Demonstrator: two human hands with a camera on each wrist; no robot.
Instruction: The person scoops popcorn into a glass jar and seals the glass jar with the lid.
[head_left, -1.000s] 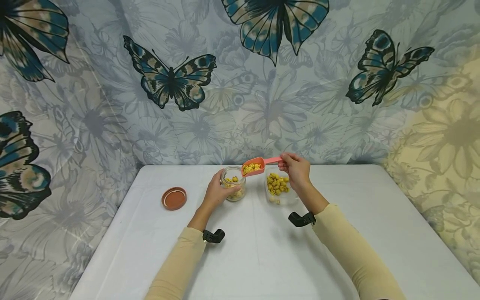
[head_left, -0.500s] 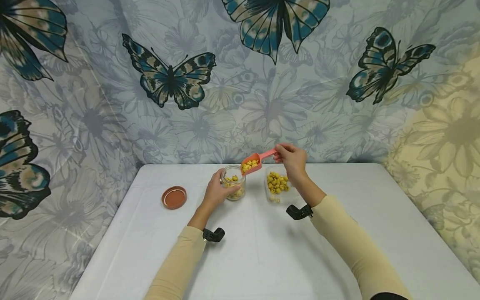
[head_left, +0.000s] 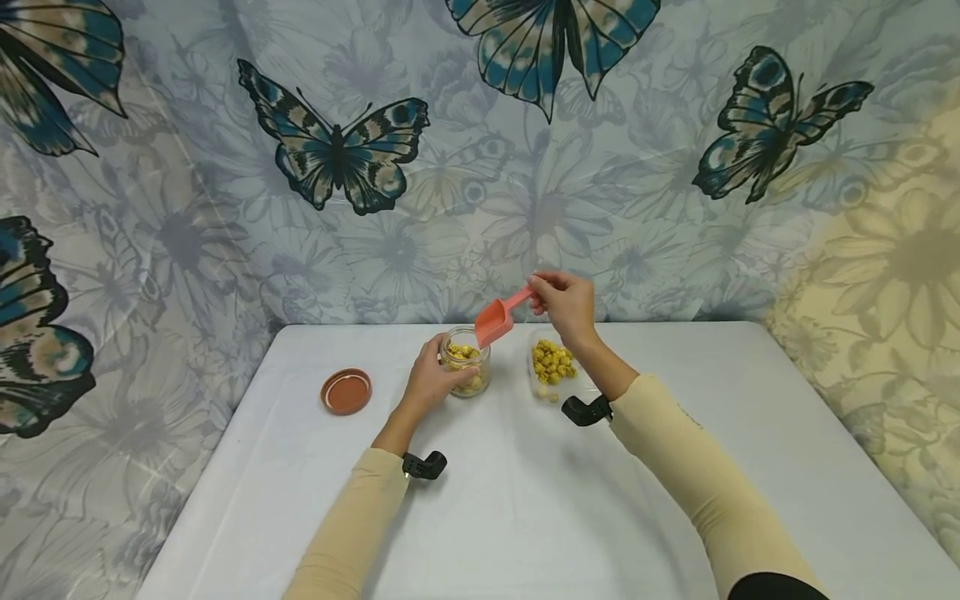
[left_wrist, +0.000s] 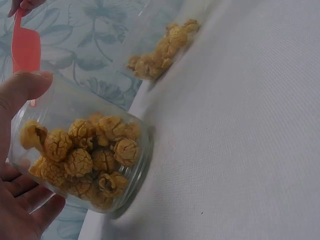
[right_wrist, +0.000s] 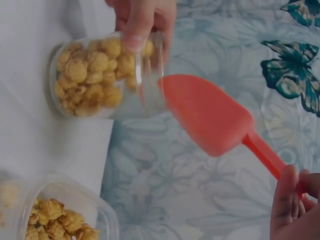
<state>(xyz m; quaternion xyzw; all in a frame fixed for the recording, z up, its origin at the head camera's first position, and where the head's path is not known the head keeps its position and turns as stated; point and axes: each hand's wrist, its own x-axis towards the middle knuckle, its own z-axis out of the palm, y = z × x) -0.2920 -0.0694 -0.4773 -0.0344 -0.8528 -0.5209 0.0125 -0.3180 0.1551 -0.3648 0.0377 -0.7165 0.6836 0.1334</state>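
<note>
My left hand (head_left: 437,375) holds a clear glass jar (left_wrist: 95,150) around its side, thumb near the rim. Pieces of yellow caramel popcorn (right_wrist: 87,75) fill much of the jar, which stands upright on the table. With thumb and fingers my right hand (head_left: 564,304) pinches the handle of a coral-red scoop (head_left: 494,322). The scoop's bowl tilts down with its lip at the jar's mouth, and its inside looks bare in the head view. Right of the jar, a clear plastic container (right_wrist: 112,220) holds more popcorn (head_left: 552,361).
A brown round lid (head_left: 347,392) lies on the white-covered table (head_left: 480,500), left of the jar. Behind the table's far edge hangs a butterfly-patterned cloth (head_left: 405,242). Each wrist wears a black camera, and the right forearm passes beside the plastic container.
My right hand has risen and moved left, tipping the scoop steeper. Its popcorn has dropped into the jar, where the level is higher. My left hand keeps its hold on the jar.
</note>
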